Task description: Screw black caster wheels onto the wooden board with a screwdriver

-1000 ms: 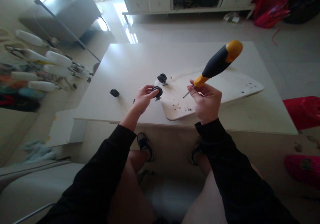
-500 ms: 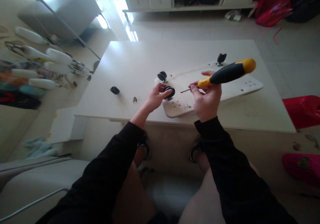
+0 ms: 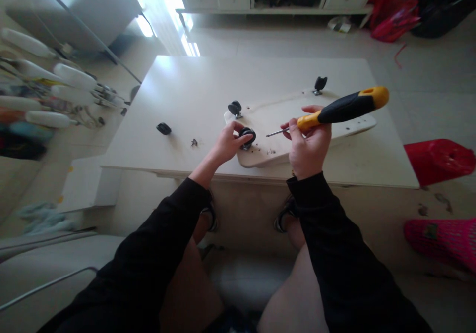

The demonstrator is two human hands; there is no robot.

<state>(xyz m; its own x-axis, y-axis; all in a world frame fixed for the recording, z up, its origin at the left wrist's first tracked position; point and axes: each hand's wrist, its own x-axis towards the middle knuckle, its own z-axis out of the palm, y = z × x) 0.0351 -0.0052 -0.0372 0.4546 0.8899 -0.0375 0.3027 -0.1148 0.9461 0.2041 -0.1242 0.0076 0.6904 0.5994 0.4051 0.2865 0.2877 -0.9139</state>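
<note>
Daylight enters from the upper left, leaving strong glare on the pale tiled floor (image 3: 186, 40) and the white rectangular table (image 3: 193, 95). Frame edges show wide-angle bending and blur. Centre acceptably sharp; foreground dim.

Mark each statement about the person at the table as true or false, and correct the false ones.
1. The right hand holds a screwdriver with a black and yellow handle. True.
2. The left hand grips a caster wheel at the near end of the wooden board. True.
3. The screwdriver's tip is pressed into the caster wheel. False: it hangs in the air above the board, apart from the wheel.
4. A loose black wheel lies on the table to the left of the board. True.
5. The board lies on the floor. False: it rests on the table.
</note>
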